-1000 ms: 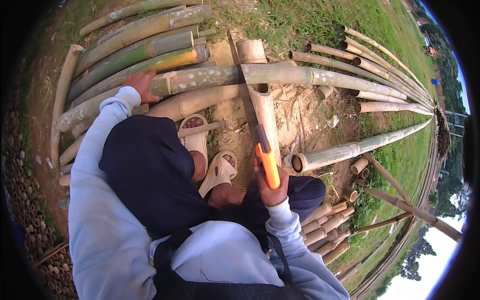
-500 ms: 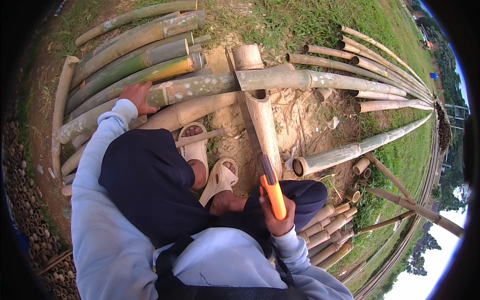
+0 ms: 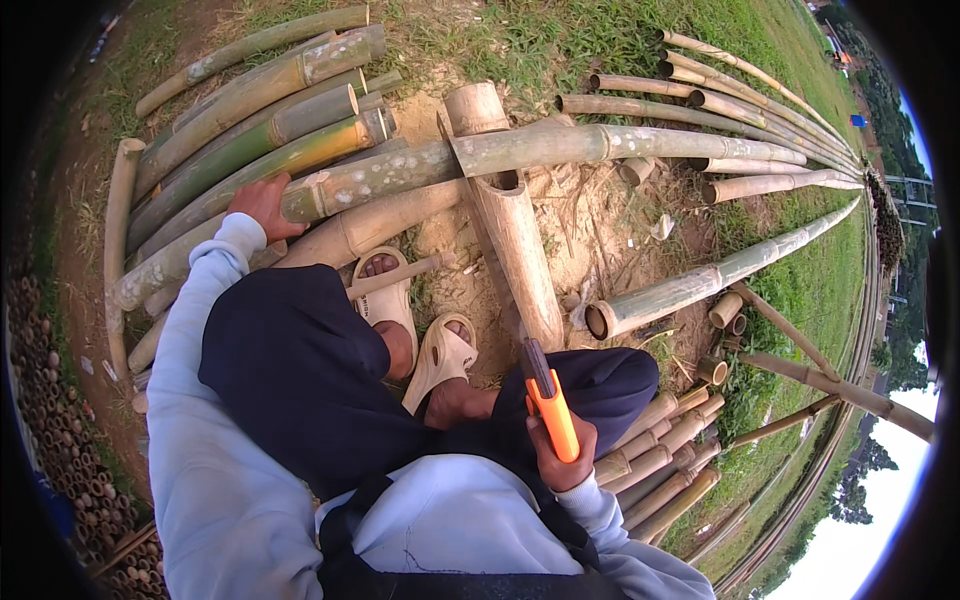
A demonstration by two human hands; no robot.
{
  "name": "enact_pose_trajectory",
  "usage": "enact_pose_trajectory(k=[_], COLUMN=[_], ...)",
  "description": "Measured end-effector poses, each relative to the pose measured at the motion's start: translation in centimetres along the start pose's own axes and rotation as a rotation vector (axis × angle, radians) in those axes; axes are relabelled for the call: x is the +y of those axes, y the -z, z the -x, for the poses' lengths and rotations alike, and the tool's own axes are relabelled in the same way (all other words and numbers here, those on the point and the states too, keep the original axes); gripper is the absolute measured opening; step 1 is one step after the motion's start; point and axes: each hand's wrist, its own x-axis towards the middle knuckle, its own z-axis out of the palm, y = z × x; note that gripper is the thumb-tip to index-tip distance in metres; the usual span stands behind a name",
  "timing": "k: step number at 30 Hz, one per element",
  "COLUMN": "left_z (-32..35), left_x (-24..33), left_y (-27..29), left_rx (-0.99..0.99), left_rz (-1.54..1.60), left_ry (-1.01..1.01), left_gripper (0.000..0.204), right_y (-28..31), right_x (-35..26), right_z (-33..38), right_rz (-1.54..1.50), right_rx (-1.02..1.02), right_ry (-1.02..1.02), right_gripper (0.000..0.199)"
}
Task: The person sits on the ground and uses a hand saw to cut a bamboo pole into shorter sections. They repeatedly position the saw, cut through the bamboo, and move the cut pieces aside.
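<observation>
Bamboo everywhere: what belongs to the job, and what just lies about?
In use:
- orange-handled saw, in the right hand
- long bamboo pole, under the left hand
- log beneath the pole

Apparently idle:
- short pieces, lower right
- poles at right

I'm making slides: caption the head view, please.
Left hand on a bamboo pole, right hand holding a saw across it.

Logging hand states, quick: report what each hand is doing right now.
Left hand: laid over the long bamboo pole; whether its grip is closed cannot be told.
Right hand: closed, holding the orange-handled saw.
</observation>
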Motion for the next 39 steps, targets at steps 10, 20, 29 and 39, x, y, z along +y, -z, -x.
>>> enact_pose_trajectory(k=[10,20,29,39], left_z=[-0.4,-0.2,-0.4,-1.0], left_x=[0.4,0.5,-0.3,1.1], left_y=[1.2,-0.3,0.3,1.0], left_rx=[0.039,0.050,0.037,0.068], left_rz=[0.017,0.011,0.011,0.034], left_ry=[0.016,-0.053,0.002,-0.047], left_gripper=[0.079,0.081,0.080,0.075], right_y=[-6.0,-3.8,-3.5,-7.2], right_x=[0.4,3.2,-1.3,2.6], right_z=[-11.7,-9.1,-7.2,-16.4], right_rz=[-0.172,-0.056,-0.056,-0.142], right_rx=[0.026,0.021,-0.005,0.074], right_ry=[0.116,0.046,0.009,0.160], right_gripper=[0.018,0.014,0.021,0.017])
